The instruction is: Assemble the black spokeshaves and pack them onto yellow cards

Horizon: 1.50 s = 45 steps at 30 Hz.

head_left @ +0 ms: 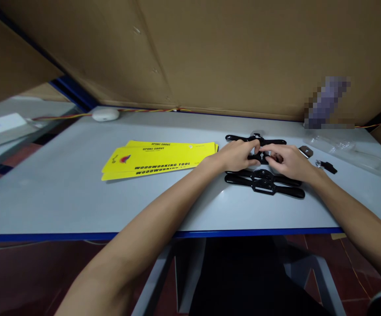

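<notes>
My left hand [239, 154] and my right hand [287, 161] meet over a black spokeshave [259, 156] held just above the grey table [62, 193]. Both hands have their fingers pinched on its middle part. Another black spokeshave [277, 141] lies just behind the hands. Two more black spokeshaves [264, 182] lie side by side on the table in front of the hands. A small dark blade piece [306, 152] and a small black screw part [326, 166] lie to the right of my right hand.
Yellow "Woodworking Tool" cards [151, 160] are stacked at the table's middle left. Clear plastic bags [348, 149] lie at the far right. A white round device [105, 114] and a cable sit at the back left. Cardboard walls stand behind; the blue table edge [78, 237] is near me.
</notes>
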Motion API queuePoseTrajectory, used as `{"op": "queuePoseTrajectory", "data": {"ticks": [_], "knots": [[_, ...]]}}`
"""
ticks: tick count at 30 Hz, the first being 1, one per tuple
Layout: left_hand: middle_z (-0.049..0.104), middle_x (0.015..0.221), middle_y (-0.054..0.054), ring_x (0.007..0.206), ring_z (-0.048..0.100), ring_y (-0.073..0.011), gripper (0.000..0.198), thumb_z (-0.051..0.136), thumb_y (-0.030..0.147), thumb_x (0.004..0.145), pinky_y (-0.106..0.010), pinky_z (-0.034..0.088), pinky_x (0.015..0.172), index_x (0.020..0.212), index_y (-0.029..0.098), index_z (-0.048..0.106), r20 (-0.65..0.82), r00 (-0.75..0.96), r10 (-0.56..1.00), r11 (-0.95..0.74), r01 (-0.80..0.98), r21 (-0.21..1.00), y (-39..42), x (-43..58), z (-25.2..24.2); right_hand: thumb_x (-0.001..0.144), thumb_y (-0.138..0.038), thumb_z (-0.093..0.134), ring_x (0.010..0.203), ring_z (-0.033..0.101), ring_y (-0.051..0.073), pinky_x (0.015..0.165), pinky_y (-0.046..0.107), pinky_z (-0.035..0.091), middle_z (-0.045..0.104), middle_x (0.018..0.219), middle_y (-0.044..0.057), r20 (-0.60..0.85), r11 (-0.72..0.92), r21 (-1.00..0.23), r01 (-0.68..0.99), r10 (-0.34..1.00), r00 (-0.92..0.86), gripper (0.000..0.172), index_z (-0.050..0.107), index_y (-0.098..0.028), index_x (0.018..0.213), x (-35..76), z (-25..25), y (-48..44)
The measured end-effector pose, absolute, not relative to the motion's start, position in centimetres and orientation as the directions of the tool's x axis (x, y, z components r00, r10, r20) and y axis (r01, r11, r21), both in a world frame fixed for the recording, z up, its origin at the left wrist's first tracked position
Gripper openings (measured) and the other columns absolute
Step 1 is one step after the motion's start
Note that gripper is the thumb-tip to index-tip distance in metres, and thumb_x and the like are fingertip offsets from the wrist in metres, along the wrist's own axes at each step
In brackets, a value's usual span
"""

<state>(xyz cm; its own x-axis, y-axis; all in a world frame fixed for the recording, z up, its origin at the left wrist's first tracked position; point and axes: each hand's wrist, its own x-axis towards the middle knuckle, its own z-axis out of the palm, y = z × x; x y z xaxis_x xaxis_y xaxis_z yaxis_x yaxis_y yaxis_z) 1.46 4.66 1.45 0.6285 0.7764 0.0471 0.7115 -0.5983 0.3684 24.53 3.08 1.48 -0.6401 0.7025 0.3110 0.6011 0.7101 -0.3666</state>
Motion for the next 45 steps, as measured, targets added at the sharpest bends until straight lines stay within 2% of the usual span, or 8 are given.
{"op": "queuePoseTrajectory", "data": {"ticks": [5,13,19,31,35,39,45], "knots": [[0.069,0.086,-0.004,0.083,0.066,-0.0258,0.034,0.065,0.039,0.093,-0.032,0.040,0.072,0.121,0.020,0.058,0.041,0.624,0.781,-0.592,0.717,0.368,4.6,1.5,1.7,0.096,-0.030,0.058,0.062,0.049,0.015,0.065,0.030,0.036,0.060,0.073,-0.001,0.323,0.718,-0.369,0.590,0.694,-0.643,0.028,0.072,-0.021,0.119,24.4,1.0,3.4],[0.065,0.078,-0.001,0.076,0.062,-0.0238,0.035,0.065,0.038,0.093,-0.031,0.038,0.071,0.122,0.022,0.056,0.041,0.627,0.778,-0.591,0.706,0.390,4.4,1.5,1.8,0.093,-0.033,0.064,0.059,0.047,0.014,0.064,0.030,0.036,0.054,0.067,-0.003,0.351,0.668,-0.406,0.623,0.744,-0.569,0.013,0.068,-0.021,0.096,23.9,0.8,3.4],[0.064,0.079,-0.001,0.077,0.061,-0.0244,0.034,0.063,0.038,0.093,-0.032,0.039,0.074,0.123,0.022,0.055,0.042,0.627,0.778,-0.588,0.704,0.398,4.4,1.5,1.8,0.091,-0.034,0.065,0.058,0.045,0.013,0.061,0.030,0.032,0.054,0.065,-0.003,0.342,0.622,-0.395,0.676,0.782,-0.521,0.017,0.060,-0.021,0.082,23.5,0.8,3.3],[0.062,0.075,0.001,0.076,0.062,-0.0237,0.031,0.061,0.034,0.093,-0.031,0.038,0.071,0.121,0.022,0.054,0.033,0.637,0.770,-0.597,0.701,0.390,4.2,1.4,2.2,0.087,-0.026,0.060,0.061,0.046,0.014,0.063,0.029,0.033,0.056,0.065,-0.002,0.306,0.664,-0.367,0.652,0.748,-0.589,0.008,0.061,-0.022,0.079,23.8,1.5,2.9],[0.062,0.073,0.002,0.073,0.061,-0.0234,0.030,0.062,0.034,0.092,-0.031,0.037,0.071,0.119,0.023,0.054,0.040,0.641,0.766,-0.600,0.692,0.401,4.2,1.4,2.2,0.087,-0.025,0.059,0.061,0.048,0.014,0.065,0.029,0.035,0.058,0.067,-0.002,0.297,0.698,-0.377,0.608,0.714,-0.634,0.010,0.068,-0.021,0.085,23.8,1.5,2.8],[0.062,0.072,0.002,0.073,0.061,-0.0231,0.028,0.062,0.033,0.093,-0.030,0.036,0.069,0.118,0.024,0.054,0.034,0.641,0.767,-0.598,0.695,0.400,4.2,1.4,2.2,0.089,-0.025,0.057,0.063,0.051,0.015,0.067,0.030,0.038,0.062,0.071,-0.001,0.300,0.722,-0.385,0.575,0.687,-0.661,0.023,0.076,-0.021,0.101,23.8,1.4,2.8],[0.064,0.076,0.000,0.078,0.063,-0.0247,0.033,0.062,0.036,0.092,-0.031,0.037,0.071,0.121,0.023,0.054,0.037,0.635,0.772,-0.594,0.698,0.400,4.2,1.4,2.1,0.090,-0.023,0.054,0.062,0.051,0.015,0.066,0.030,0.037,0.065,0.074,0.000,0.313,0.716,-0.359,0.599,0.697,-0.646,0.036,0.074,-0.020,0.119,23.9,1.5,2.8]]}}
